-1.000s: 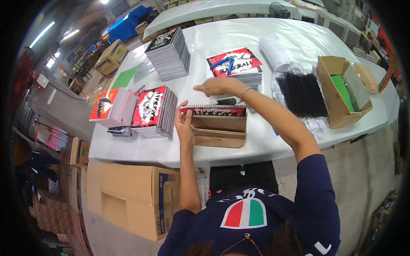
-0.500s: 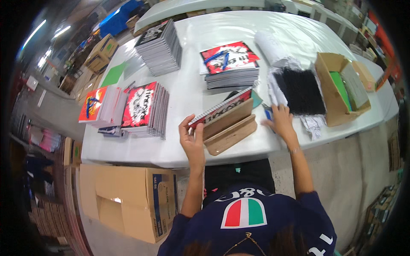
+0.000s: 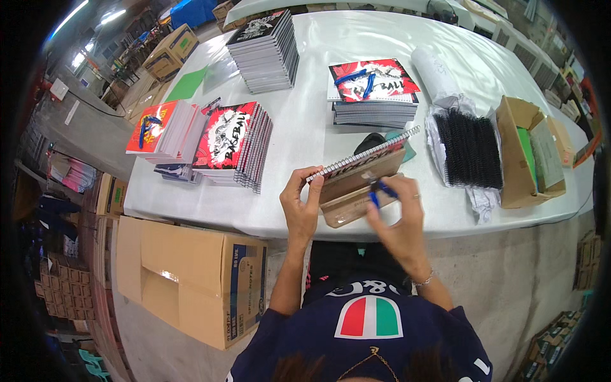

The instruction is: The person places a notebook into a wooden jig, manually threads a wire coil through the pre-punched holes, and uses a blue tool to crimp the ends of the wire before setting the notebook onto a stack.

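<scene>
A red-covered spiral notebook (image 3: 375, 151) leans in a brown wooden stand (image 3: 344, 215), its wire coil running along the top edge. My left hand (image 3: 301, 207) grips the notebook's left end, thumb in front. Closed around blue-handled pliers (image 3: 374, 194), my right hand (image 3: 404, 223) is in front of the stand; the tool's metal tip is blurred. Behind the notebook lie a dark object (image 3: 369, 142) and a teal piece (image 3: 408, 151), both partly hidden.
Notebook stacks stand at the left (image 3: 229, 143), far left (image 3: 162, 134), back (image 3: 267, 54) and centre (image 3: 374, 114); blue-handled tools lie on some. Black coils (image 3: 471, 149) rest on white wrapping beside an open carton (image 3: 528, 159). A large carton (image 3: 191, 280) sits below the table's left front edge.
My right hand has come left from beside the white wrapping to the stand, bringing the blue-handled pliers. My left hand keeps its grip on the notebook. The whole view has shifted slightly.
</scene>
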Demonstrator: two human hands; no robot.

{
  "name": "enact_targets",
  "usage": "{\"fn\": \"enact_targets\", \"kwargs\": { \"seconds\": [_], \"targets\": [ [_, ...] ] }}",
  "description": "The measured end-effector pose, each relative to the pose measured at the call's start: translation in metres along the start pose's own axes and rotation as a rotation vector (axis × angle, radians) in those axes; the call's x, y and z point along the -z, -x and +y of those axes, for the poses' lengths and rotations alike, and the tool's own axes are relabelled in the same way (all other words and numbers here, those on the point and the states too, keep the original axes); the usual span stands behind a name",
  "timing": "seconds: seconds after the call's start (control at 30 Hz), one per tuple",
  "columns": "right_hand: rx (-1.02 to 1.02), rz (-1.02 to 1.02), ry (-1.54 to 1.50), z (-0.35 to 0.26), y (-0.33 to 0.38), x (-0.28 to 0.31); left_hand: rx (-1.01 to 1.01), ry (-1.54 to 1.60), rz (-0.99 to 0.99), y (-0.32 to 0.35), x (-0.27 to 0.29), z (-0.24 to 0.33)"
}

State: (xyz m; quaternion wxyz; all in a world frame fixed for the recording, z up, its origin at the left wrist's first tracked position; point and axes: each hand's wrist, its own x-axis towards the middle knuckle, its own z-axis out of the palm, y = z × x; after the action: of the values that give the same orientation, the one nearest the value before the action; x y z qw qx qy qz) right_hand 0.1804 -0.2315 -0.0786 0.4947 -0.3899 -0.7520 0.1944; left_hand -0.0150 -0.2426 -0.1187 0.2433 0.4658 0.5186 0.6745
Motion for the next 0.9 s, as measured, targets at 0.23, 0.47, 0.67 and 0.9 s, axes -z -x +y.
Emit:
{"fn": "enact_targets", "kwargs": {
  "seconds": [0.23, 0.47, 0.67, 0.9],
  "targets": [
    [0.117, -0.063, -0.008, -0.031, -0.006, -0.035, -0.112, -0.259, -0.019, -0.002, -0.001, 0.008],
    [0.099, -0.062, 0.047, -0.024, -0.002, -0.055, -0.047, -0.224, 0.0, 0.001, 0.0, 0.014],
    [-0.435, -0.434, -0.642, -0.027, 0.0, -0.048, -0.114, -0.253, 0.025, 0.007, -0.001, 0.015],
    [-0.832, -0.729, -1.208, 0.004, -0.007, -0.035, -0.158, -0.408, -0.017, 0.001, 0.002, 0.016]
  ]
}}
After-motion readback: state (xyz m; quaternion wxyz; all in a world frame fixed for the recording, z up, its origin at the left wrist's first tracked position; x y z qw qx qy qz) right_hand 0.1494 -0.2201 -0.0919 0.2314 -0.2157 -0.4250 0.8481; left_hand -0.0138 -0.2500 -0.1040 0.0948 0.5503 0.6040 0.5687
